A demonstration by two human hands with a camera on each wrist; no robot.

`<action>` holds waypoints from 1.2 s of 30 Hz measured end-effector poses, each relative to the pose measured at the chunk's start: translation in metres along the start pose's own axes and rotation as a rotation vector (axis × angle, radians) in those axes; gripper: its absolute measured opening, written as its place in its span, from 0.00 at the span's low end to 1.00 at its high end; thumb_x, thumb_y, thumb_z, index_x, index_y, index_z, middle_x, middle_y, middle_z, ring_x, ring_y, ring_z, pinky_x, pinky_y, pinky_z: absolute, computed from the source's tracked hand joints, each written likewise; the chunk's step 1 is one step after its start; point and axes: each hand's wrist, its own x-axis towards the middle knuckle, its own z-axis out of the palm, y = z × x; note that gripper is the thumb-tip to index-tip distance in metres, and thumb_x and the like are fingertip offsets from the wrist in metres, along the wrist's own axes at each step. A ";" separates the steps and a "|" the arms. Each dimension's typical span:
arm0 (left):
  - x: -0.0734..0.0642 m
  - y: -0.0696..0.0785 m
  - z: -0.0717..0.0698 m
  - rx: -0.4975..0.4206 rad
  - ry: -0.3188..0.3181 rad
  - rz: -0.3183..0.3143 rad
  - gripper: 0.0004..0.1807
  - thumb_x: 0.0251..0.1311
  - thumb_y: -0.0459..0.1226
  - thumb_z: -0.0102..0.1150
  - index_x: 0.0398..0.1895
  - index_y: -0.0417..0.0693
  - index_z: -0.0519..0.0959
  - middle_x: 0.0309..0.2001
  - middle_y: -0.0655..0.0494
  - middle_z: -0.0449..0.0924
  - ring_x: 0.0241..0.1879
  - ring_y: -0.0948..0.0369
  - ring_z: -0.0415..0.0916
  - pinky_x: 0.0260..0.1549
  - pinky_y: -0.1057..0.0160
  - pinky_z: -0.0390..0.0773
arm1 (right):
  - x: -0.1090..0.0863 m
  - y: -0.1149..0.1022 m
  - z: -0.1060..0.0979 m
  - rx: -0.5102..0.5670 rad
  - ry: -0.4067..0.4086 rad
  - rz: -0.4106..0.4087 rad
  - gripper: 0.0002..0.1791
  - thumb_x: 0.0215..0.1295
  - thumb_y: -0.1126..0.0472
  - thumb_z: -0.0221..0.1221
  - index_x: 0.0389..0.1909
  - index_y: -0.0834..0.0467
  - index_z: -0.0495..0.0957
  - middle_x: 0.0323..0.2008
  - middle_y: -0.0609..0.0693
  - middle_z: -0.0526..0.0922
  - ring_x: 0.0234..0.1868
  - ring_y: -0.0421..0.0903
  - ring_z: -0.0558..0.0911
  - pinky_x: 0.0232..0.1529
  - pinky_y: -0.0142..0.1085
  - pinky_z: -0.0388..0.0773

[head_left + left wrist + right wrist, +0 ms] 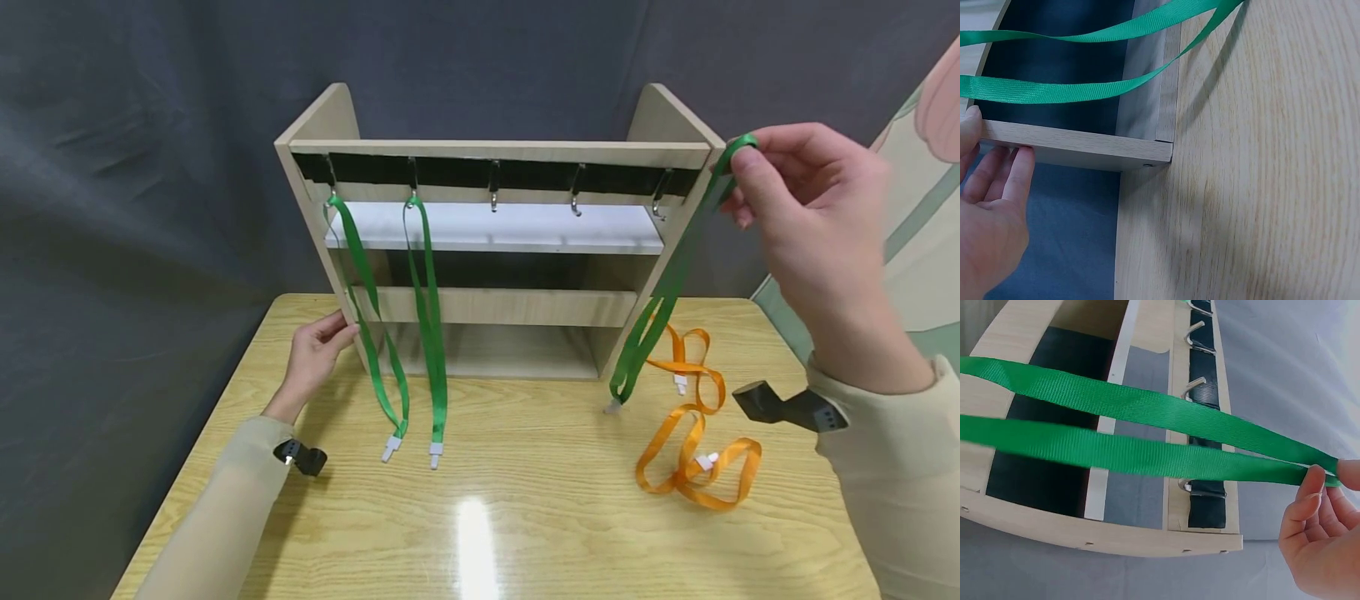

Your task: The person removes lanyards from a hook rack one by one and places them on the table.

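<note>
Nearest the camera, a smooth cream sleeve (888, 479), and past its cuff the right hand (817, 196), pinching between thumb and fingers the folded top of a flat, finely ribbed green lanyard (1135, 461), slanting down in two bands before the right side of a pale wood-grain rack (480, 308). At its foot, a small clip (612, 407), too blurred to tell whether touching the table (555, 500). Left hand (313, 354) clamped, thumb and fingers either side, on the left side panel (1085, 142). Hung from the two leftmost curved metal hooks (493, 196) along a dark strip (450, 172), two more green loops (437, 392), tipped with white clips (436, 450). Right of the rack, two glossy orange lanyards (682, 367), twisted into loose curls.
</note>
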 end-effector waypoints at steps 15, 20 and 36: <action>-0.001 0.003 0.000 0.002 -0.001 -0.008 0.19 0.65 0.28 0.56 0.58 0.32 0.74 0.54 0.35 0.75 0.44 0.65 0.76 0.41 0.70 0.78 | -0.033 -0.008 -0.004 -0.061 -0.094 -0.025 0.10 0.60 0.77 0.59 0.40 0.82 0.74 0.29 0.61 0.81 0.21 0.48 0.72 0.25 0.26 0.74; -0.001 0.002 0.001 0.001 0.000 -0.004 0.19 0.64 0.27 0.56 0.58 0.32 0.74 0.54 0.35 0.75 0.44 0.66 0.76 0.41 0.71 0.78 | -0.053 -0.005 -0.006 -0.122 -0.121 -0.013 0.08 0.60 0.79 0.58 0.40 0.80 0.76 0.29 0.59 0.81 0.22 0.46 0.73 0.25 0.25 0.74; 0.000 0.002 0.001 0.005 0.001 -0.006 0.19 0.64 0.28 0.56 0.58 0.32 0.74 0.53 0.35 0.75 0.43 0.67 0.76 0.41 0.71 0.78 | -0.088 0.026 -0.019 -0.489 -0.231 0.075 0.08 0.62 0.77 0.57 0.42 0.71 0.78 0.28 0.56 0.79 0.24 0.43 0.76 0.23 0.24 0.74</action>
